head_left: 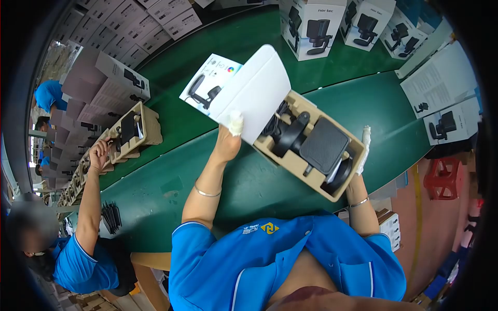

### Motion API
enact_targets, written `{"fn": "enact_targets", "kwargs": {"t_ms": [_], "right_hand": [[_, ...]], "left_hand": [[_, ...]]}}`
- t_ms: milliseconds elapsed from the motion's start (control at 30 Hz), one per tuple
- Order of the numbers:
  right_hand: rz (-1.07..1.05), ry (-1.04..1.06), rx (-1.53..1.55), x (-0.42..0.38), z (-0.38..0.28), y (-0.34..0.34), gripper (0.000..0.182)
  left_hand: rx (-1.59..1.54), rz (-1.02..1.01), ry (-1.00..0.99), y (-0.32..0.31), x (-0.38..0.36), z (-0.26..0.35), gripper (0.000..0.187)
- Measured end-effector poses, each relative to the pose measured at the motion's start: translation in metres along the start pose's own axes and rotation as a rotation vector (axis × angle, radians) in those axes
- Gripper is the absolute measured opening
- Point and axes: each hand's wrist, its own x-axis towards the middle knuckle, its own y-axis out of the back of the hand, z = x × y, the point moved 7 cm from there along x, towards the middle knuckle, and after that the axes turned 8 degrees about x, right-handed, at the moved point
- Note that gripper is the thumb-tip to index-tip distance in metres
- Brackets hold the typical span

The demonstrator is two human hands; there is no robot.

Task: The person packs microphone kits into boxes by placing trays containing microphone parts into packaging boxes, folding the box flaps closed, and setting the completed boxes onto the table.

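My left hand (228, 142) grips the white printed box (254, 88), its thumb in a white cover pressed on the cardboard by the open flap. A brown moulded pulp tray (290, 163) sits at an angle, one end against the box opening. In the tray lie a black microphone with a mesh front (324, 146), a black stand part (292, 136), a coiled black cable (273, 124) and a round black base (340, 176). My right hand (359, 181) holds the tray's far end, a white-covered finger along its side; its other fingers are hidden.
A co-worker's hand (99, 153) reaches into another filled tray (148, 127) on the left. Printed boxes (314, 31) stand at the back of the green table (202, 171), more boxes (443, 124) at right. Black cables (110, 217) lie at left. A red stool (443, 179) stands on the floor.
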Motion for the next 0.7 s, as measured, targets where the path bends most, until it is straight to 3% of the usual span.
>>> {"fn": "enact_targets", "kwargs": {"t_ms": [367, 700], "right_hand": [[-0.036, -0.171, 0.006, -0.025, 0.038, -0.033, 0.057], [-0.236, 0.044, -0.091, 0.014, 0.039, -0.017, 0.067]], "left_hand": [[0.034, 0.103, -0.078, 0.025, -0.020, 0.004, 0.046], [0.078, 0.200, -0.120, 0.043, -0.037, 0.001, 0.043]]}}
